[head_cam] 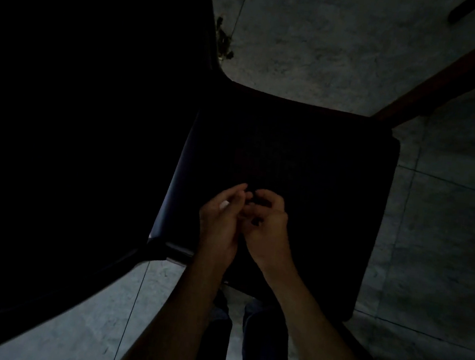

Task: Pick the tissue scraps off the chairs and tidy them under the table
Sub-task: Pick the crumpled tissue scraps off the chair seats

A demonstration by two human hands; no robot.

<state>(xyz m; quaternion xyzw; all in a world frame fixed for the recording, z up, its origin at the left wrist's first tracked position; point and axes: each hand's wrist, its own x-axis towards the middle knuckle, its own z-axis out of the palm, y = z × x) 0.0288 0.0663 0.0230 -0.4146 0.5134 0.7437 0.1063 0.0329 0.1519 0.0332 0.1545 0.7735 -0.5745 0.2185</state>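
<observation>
While both hands meet above the dark chair seat (293,156), the left hand (220,222) curls its fingers round a small white tissue scrap (224,205); the right hand (266,225) is curled too, though whether it holds anything I cannot tell.

A pale tiled floor (322,40) with thin dark grout lines fills the bright parts of the dim view. On the floor, at its far left edge, lies a small clump of dark debris (225,40). A reddish-brown wooden bar (453,71) runs slantwise above the floor at the upper right. Dark trouser legs (257,347) stand on the floor at the bottom.
</observation>
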